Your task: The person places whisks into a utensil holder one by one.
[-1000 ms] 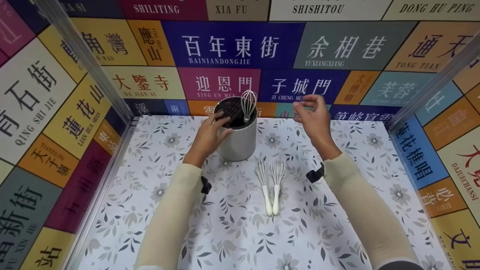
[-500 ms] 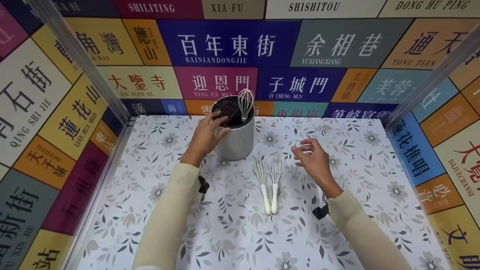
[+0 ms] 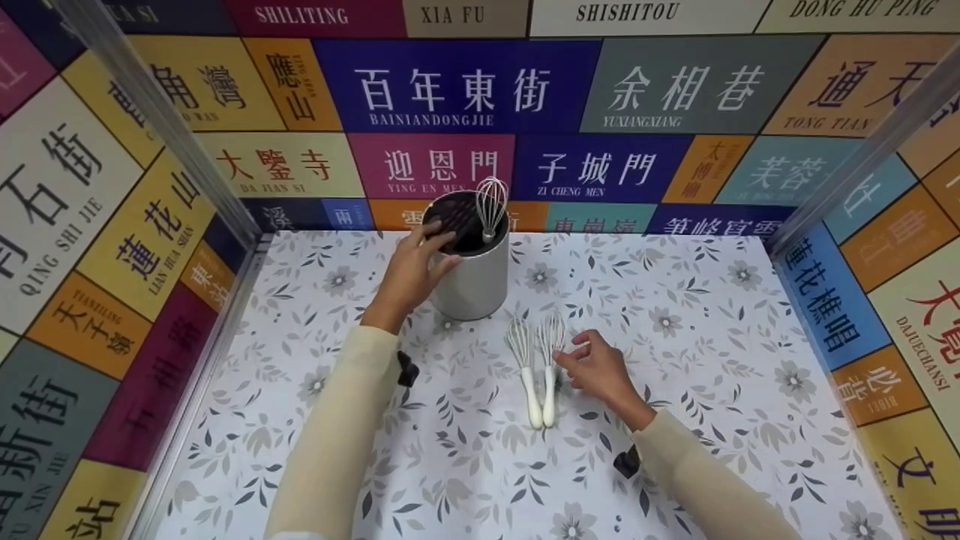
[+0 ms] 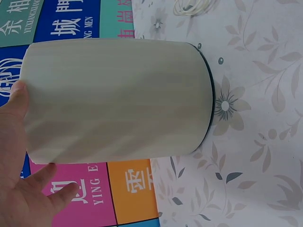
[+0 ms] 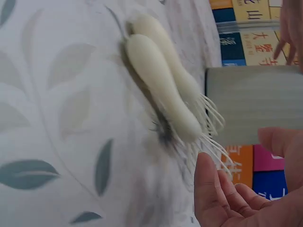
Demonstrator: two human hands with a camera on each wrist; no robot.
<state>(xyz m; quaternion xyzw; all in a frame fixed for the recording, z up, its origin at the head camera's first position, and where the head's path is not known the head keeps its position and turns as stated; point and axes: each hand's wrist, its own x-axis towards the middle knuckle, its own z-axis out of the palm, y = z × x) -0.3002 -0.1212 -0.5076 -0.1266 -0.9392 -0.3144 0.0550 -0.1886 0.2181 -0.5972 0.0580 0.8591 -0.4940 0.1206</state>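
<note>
A grey cylindrical utensil holder [image 3: 476,289] with a black slotted inside stands upright near the back wall. One whisk [image 3: 490,206] stands in it, wire end up. My left hand [image 3: 411,274] grips the holder's left rim, thumb at the front; the left wrist view shows the thumb and fingers at the rim of the holder [image 4: 118,101]. Two small whisks with cream handles lie side by side in front: a left whisk [image 3: 531,394] and a right whisk [image 3: 550,397]. Just right of the right whisk's wires, my right hand [image 3: 600,367] hovers with thumb and fingers parted, holding nothing.
A white table top [image 3: 337,442] with a grey leaf and flower print lies under everything. Colourful panels with lettering [image 3: 457,86] wall it in at the back and both sides. Clear corner posts [image 3: 169,112] stand at the back corners.
My right hand has come down and toward me, from beside the holder's top to beside the lying whisks. The left hand stays on the rim, and the whisks have not moved.
</note>
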